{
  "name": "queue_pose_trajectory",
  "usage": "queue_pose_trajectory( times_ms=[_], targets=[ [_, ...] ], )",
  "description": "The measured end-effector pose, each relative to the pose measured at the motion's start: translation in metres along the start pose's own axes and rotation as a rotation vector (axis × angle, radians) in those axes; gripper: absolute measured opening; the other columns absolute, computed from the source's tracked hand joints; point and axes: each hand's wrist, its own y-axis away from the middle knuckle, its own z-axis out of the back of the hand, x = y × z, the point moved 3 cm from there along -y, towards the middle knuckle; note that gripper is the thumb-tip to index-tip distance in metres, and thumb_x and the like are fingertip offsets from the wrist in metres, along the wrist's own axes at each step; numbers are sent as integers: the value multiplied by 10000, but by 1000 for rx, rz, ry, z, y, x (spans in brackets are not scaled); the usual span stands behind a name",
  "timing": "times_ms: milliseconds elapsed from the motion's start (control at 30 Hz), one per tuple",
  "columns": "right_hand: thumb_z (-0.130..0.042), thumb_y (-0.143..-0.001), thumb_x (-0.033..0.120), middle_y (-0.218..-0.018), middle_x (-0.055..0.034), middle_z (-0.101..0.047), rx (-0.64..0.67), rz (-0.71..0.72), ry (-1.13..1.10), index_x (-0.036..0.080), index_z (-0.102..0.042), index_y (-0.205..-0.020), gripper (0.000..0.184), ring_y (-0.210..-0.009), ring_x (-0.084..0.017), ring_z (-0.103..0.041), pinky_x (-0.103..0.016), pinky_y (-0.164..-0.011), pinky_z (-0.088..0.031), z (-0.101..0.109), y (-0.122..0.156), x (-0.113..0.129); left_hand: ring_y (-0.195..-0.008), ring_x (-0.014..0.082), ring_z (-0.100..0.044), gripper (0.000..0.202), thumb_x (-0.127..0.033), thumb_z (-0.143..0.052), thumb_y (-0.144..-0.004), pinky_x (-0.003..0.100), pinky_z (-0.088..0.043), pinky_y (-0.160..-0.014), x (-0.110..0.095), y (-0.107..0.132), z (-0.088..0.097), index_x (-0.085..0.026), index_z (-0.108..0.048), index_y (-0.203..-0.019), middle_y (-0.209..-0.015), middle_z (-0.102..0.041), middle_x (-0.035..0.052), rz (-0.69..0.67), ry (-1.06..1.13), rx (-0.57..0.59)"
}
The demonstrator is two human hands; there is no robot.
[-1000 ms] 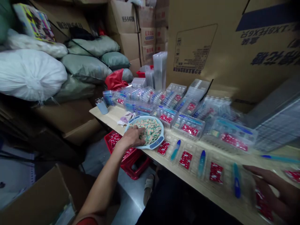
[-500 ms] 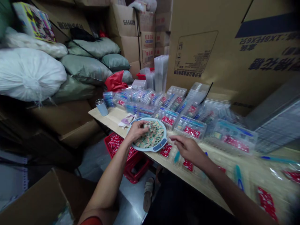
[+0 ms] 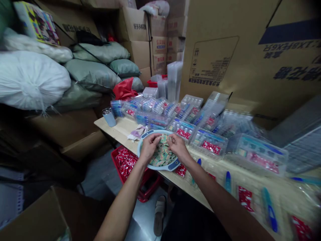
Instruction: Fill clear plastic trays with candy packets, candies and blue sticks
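Observation:
A light-blue basin (image 3: pixel 140 146) stands at the table's front edge, heaped with small flat green-and-tan pieces (image 3: pixel 163 155). Over its left side is my left hand (image 3: pixel 150 144), thumb and fingertips pinched together just above the heap. My right hand (image 3: pixel 177 146) hovers over the right side, its fingers pinched too. The fingertips of both hands almost meet; whatever lies between them is too small to make out. Right of the basin, clear plastic trays hold red patterned packets (image 3: pixel 245 198) and blue pens (image 3: pixel 269 209). A red packet (image 3: pixel 181 170) lies partly behind the basin's rim.
Stacked clear cases (image 3: pixel 184 129) line the back of the table, before a large carton (image 3: pixel 225 60). A blue tumbler (image 3: pixel 109 117) and a crumpled cloth (image 3: pixel 137 132) sit left. Below is a red crate (image 3: pixel 116 152) of red packets; an open carton (image 3: pixel 57 214) stands lower left.
My right hand has moved left from beside the basin to over the heap. My left hand has shifted slightly, staying over the basin. The camera view has shifted a little.

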Motion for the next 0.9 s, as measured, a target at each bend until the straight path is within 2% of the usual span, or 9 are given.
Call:
queue_pose_trajectory(
  times_ms=[100, 200, 300, 400, 500, 633, 767, 833, 900],
  targets=[
    [-517, -887, 358, -679, 18, -616, -8, 21, -104, 228, -653, -960, 201, -629, -184, -587, -274, -603, -473, -3, -2, -1, -805, 184, -630, 265, -358, -633, -862, 296, -501, -781, -4, 0, 2, -156, -730, -1002, -838, -699, 30, -61, -36, -113],
    [-537, -866, 369, -760, -8, -649, -76, 82, -135, 222, -669, -925, 206, -725, -196, -612, -284, -669, -498, -4, -4, 0, -1036, 213, -639, 283, -366, -571, -922, 327, -486, -939, -11, 2, 3, -166, -755, -1001, -1069, -721, 78, -176, -116, -198],
    [-524, -878, 386, -782, -13, -656, -76, 103, -153, 217, -683, -951, 244, -759, -199, -619, -289, -695, -508, -8, -5, 0, -865, 194, -663, 383, -429, -565, -941, 328, -529, -826, -11, 4, 0, -186, -733, -1184, -1001, -737, 72, -127, -44, -129],
    [-499, -902, 392, -761, -5, -654, -26, 92, -153, 226, -697, -1046, 296, -755, -202, -624, -298, -705, -519, -13, -5, -4, -677, 170, -636, 424, -449, -690, -851, 323, -543, -704, -3, 6, -5, -198, -746, -1188, -866, -749, 42, 14, 112, -8],
    [-502, -904, 346, -809, -17, -680, -28, 111, -123, 243, -698, -1146, 328, -818, -218, -640, -328, -765, -535, -15, -5, -6, -740, 182, -667, 381, -421, -754, -783, 366, -567, -787, 1, 6, -7, -205, -781, -1096, -943, -769, 42, 71, 206, -11],
    [-491, -871, 241, -1017, -66, -708, -46, 218, -23, 233, -723, -1100, 326, -1003, -247, -643, -393, -931, -512, -14, -4, -1, -801, 195, -688, 369, -399, -795, -742, 380, -569, -849, 0, 6, -9, -170, -774, -1031, -936, -766, 55, 59, 251, 18],
    [-479, -866, 211, -1008, -76, -681, 1, 222, -31, 191, -629, -1296, 456, -878, -220, -655, -388, -898, -529, -15, -1, 1, -712, 164, -675, 444, -340, -840, -684, 336, -578, -772, -1, 5, -5, -164, -731, -1077, -816, -715, 20, 96, 335, -3],
    [-468, -882, 214, -986, -65, -676, -1, 166, -70, 175, -537, -1397, 522, -798, -199, -653, -372, -851, -545, -14, 0, -1, -696, 160, -676, 460, -332, -832, -688, 333, -581, -756, 2, 4, -1, -164, -733, -1105, -829, -713, 29, 160, 360, -23],
    [-450, -910, 235, -981, -65, -687, -17, 135, -72, 178, -544, -1387, 490, -812, -204, -659, -374, -847, -549, -13, 1, -3, -724, 169, -689, 438, -334, -824, -692, 340, -586, -771, 4, 4, 2, -155, -749, -1085, -883, -727, 56, 203, 377, -52]
  ],
)
